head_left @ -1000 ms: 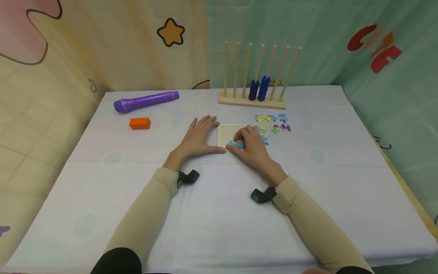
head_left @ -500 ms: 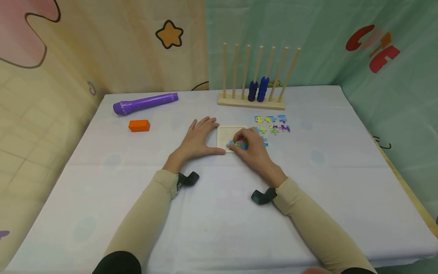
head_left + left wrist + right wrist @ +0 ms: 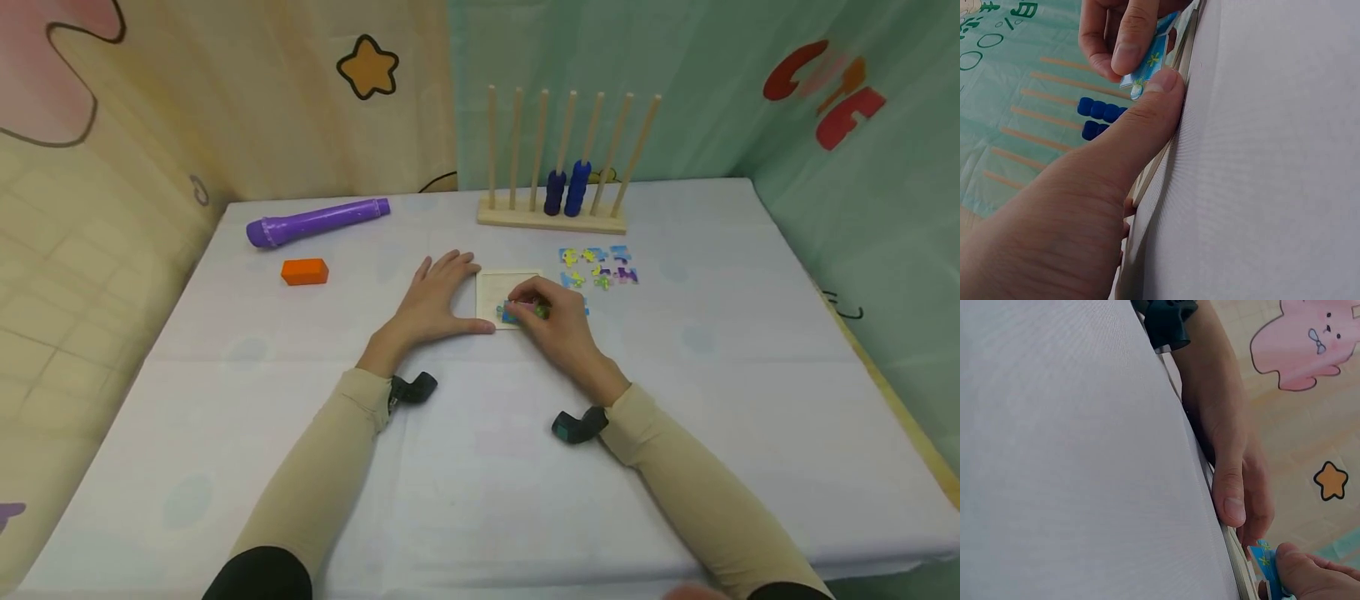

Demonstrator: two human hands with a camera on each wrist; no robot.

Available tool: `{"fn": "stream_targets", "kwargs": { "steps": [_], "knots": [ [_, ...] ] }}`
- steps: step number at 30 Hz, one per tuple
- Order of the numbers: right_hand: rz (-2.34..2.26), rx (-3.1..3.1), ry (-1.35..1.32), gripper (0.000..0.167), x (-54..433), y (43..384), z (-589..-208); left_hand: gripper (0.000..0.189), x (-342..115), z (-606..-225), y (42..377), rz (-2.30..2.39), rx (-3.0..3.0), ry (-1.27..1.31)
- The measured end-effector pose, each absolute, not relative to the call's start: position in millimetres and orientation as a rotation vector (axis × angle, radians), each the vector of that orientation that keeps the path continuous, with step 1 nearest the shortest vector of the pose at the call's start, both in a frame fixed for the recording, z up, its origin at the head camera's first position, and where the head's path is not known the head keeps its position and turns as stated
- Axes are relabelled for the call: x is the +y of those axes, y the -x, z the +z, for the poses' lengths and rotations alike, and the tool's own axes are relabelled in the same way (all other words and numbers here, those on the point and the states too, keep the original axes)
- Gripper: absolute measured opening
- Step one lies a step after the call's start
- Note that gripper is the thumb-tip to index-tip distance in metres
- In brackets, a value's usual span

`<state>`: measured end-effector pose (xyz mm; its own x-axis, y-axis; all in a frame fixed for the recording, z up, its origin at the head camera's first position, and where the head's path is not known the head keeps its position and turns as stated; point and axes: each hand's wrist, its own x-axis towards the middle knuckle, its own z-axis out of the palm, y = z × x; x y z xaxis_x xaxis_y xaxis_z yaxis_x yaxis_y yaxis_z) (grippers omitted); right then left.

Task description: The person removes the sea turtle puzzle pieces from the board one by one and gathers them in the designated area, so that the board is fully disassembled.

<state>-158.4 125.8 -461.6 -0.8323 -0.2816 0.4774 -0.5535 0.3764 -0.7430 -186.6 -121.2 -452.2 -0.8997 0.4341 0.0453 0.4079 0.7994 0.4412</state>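
My left hand (image 3: 432, 312) lies spread at the left side of a square wooden puzzle tray (image 3: 491, 286), its thumb along the near left corner and its fingertips by the far left corner. Over the near part of the tray, my right hand (image 3: 561, 321) pinches a blue puzzle piece (image 3: 1155, 57) with small yellow-green flowers between thumb and fingers. The right wrist view shows this puzzle piece (image 3: 1263, 561) tilted up from the tray. Part of the tray is hidden under my right hand. Several loose puzzle pieces (image 3: 602, 282) lie just beyond that hand.
A wooden peg stand (image 3: 525, 218) with dark blue beads on two of its rods stands at the back. Farther left lie a purple toy microphone (image 3: 318, 222) and an orange block (image 3: 304, 272). Curtains surround the white-covered table (image 3: 480, 467).
My right hand has shifted slightly right and raised the puzzle piece, which looks more tilted now. My left hand stays at the tray's edge.
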Motion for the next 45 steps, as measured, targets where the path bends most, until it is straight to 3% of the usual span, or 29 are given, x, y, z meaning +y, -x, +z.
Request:
{"fn": "stream_targets", "kwargs": {
  "steps": [15,29,36,45],
  "knots": [
    [1.527,-2.475,-0.453,0.015,118,162,-448,0.109,-134,-445,184,0.703,2.932,-0.641],
    [1.207,-2.489,-0.563,0.012,126,186,-427,0.111,-120,-422,213,0.664,2.932,-0.703],
    [1.427,-2.45,-0.524,0.017,130,177,-427,0.11,-120,-422,206,0.649,2.913,-0.693],
    [1.543,-2.551,-0.364,0.02,177,178,-407,0.111,-122,-422,200,0.674,2.893,-0.671]
  ]
}}
